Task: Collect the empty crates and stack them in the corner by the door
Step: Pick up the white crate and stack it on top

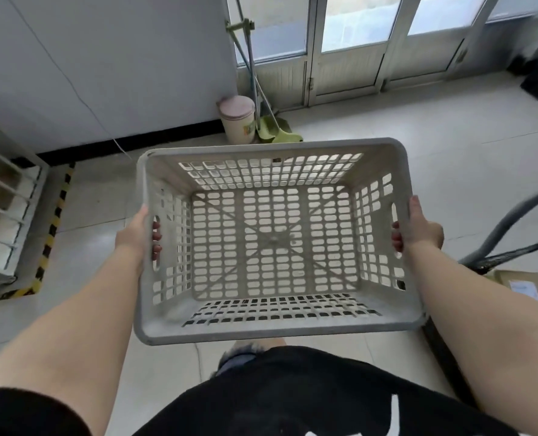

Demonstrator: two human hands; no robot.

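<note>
Crate: a grey plastic crate (pixel 274 333) is held in the air in front of the person, above the tiled floor (pixel 418 158), open top facing the camera, nothing inside it.
Left hand: the left hand (pixel 135 234) grips the crate's left short side, fingers curled through the handle slot, thumb lying along the rim.
Right hand: the right hand (pixel 420 226) grips the right short side the same way, fingertips showing inside the wall.
Crate shape: rectangular, rounded corners, a thick rolled rim, walls and base pierced by a grid of small rounded openings, diagonal ribs crossing under the base.
Corner beyond: a pink-lidded bin (pixel 237 119) and a green dustpan (pixel 275 130) stand by the wall, beside the glazed door (pixel 349 48).
Left edge: a metal rack (pixel 3 199) stands inside yellow-black floor tape (pixel 53 228).
</note>
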